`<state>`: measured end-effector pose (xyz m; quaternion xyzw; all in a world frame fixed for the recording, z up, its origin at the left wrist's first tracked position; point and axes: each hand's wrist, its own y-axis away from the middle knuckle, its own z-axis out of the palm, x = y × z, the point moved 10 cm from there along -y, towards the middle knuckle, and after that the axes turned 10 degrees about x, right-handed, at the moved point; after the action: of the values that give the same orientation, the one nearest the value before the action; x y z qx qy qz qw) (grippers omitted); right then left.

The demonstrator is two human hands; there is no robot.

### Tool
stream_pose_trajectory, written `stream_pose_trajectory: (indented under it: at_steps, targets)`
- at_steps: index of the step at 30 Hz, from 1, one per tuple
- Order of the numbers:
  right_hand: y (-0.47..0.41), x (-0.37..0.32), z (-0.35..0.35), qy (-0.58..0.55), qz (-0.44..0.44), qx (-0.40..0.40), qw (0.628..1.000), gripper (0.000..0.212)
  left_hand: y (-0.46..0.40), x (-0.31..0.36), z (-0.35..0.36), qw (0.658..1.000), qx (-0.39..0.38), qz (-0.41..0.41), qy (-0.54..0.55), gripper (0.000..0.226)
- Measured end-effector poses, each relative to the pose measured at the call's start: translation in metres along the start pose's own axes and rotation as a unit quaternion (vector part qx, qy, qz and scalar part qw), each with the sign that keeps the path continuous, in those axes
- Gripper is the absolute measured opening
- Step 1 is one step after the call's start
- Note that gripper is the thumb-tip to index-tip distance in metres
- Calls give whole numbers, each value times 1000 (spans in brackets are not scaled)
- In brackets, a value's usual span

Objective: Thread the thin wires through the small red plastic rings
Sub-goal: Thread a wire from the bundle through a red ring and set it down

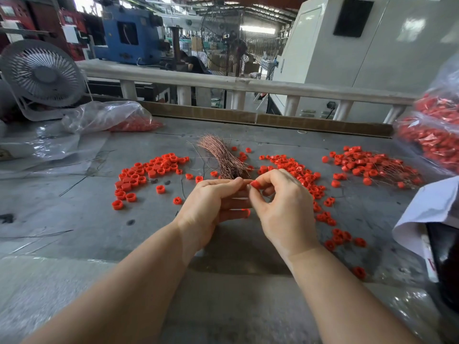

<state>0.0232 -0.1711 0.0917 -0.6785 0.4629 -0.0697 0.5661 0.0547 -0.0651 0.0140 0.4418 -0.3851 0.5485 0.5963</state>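
Both hands are working together just above the surface (74, 209), at centre and in front of the wire bundle (223, 157). The right hand (280, 207) is pinching one red ring (255, 184) between thumb and forefinger, its remaining fingers curling loosely beneath. The left hand (211, 202) is closing thumb against forefinger at a point touching, or just beside, that ring. This grip is judged to be holding a single thin wire, but the wire itself is too fine to confirm. A second red piece (246, 213) is showing low between the hands. Which hand is carrying it cannot be told.

The relation governing the coming move: the ring is sitting immediately to the right of the left fingertips, so the feed is judged to be running left to right, roughly level and across the view. The ring's opening is not visible, and alignment cannot be verified.

Loose rings (149, 175) are lying to the left. More rings (310, 184) are lying close beside the right hand. A threaded pile (372, 165) is resting far right, near a bag of finished pieces (432, 137). Bare surface is lying below the wrists, giving room to draw the hands back. The bundle's long axis is pointing away from the person, its near end just beyond the fingertips.
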Motion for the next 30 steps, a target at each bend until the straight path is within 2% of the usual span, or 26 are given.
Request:
stream_pose_trajectory:
  at_steps: [10, 14, 18, 21, 24, 28, 30]
  targets:
    - [-2, -10, -3, 1, -44, 10, 999, 12, -1, 3, 0, 1000, -1, 20, -10, 22]
    - [0, -14, -1, 9, -65, -4, 998, 8, -2, 5, -2, 999, 17, 39, -4, 14]
    - [0, -11, -1, 8, -56, -7, 998, 9, -2, 7, -3, 998, 16, 62, -10, 27]
    - [-1, -4, -2, -28, -14, -1, 1000, 14, -1, 11, -1, 997, 4, 71, 4, 16]
    - [-1, 0, -4, -41, 7, 5, 999, 16, -3, 11, 0, 997, -4, 77, 6, 16]
    - [-1, -6, -7, -18, -33, 12, 999, 15, -3, 8, 3, 998, -19, 62, 13, 31]
    - [-1, -11, -6, -8, -54, 9, 998, 15, -2, 9, 2, 997, -13, 71, 1, 29]
